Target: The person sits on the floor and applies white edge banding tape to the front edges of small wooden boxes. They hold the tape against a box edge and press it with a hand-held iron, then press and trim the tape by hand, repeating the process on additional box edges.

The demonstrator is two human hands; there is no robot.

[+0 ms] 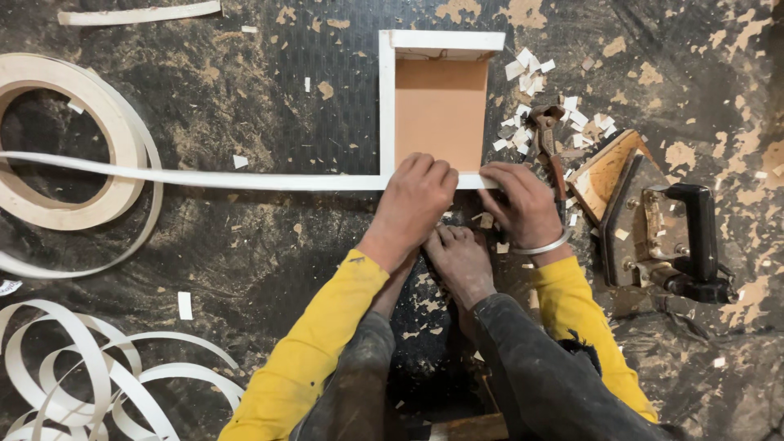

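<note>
A small brown board stands on edge on the dark floor, with white edge band on its left, top and near edges. My left hand presses down on the near edge of the board, over the white edge band strip that runs off to the left. My right hand, with a metal bangle on the wrist, presses the same edge at the board's right corner. My bare feet sit just below the hands, against the board.
A big roll of white edge band lies at the left, loose offcut curls at lower left. Pincers and white trimmed bits lie right of the board. A dark clothes iron rests at the right.
</note>
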